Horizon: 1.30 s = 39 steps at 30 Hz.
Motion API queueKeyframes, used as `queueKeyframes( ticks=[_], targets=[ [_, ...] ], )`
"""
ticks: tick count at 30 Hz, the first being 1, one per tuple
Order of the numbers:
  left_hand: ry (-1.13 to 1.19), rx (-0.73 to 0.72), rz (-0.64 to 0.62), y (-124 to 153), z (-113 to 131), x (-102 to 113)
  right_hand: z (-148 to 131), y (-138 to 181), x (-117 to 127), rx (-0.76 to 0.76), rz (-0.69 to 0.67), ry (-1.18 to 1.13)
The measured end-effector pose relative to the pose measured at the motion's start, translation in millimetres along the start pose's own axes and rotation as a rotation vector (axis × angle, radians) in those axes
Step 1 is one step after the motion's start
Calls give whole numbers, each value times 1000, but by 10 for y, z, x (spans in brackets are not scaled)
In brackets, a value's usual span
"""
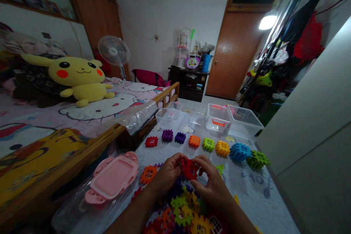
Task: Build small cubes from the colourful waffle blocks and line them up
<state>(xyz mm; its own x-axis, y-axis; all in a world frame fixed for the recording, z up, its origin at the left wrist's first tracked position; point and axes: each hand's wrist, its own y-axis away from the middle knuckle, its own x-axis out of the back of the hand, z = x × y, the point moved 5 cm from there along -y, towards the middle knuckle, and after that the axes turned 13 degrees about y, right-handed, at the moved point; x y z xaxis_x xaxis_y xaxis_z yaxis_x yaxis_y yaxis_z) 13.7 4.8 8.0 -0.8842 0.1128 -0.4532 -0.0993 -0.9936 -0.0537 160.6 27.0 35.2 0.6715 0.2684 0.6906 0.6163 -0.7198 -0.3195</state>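
Between my two hands is a red interlocking plastic tile (189, 169) with notched edges. My left hand (173, 168) pinches its left side, and my right hand (210, 177) has fingers curled round its right side. Just below lies a heap of mixed notched tiles (182, 208) in green, yellow, orange, purple and red, partly hidden by my arms. Beyond my hands runs a row sorted by colour: a red tile (151, 141), purple tiles (167, 135), dark blue tiles (180, 138), orange tiles (194, 141), lime tiles (208, 144), yellow tiles (222, 148), blue tiles (240, 152) and green tiles (258, 159).
Clear plastic boxes (244, 120) stand at the table's far end. A pink lid (114, 177) lies on a transparent container at the left. The wooden bed rail (104, 142) borders the table on the left, a pale cabinet (315, 117) on the right.
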Motion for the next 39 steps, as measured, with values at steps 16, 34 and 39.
queueKeyframes(
  ticks=[16,34,39],
  targets=[
    [-550,-103,-9,26,-67,-36,-17,41,-157,80,32,203],
    [-184,14,88,-2,-168,2,-49,35,-149,20,10,241],
    [-189,4,-8,40,-62,-17,9,33,-96,-18,43,256]
  ],
)
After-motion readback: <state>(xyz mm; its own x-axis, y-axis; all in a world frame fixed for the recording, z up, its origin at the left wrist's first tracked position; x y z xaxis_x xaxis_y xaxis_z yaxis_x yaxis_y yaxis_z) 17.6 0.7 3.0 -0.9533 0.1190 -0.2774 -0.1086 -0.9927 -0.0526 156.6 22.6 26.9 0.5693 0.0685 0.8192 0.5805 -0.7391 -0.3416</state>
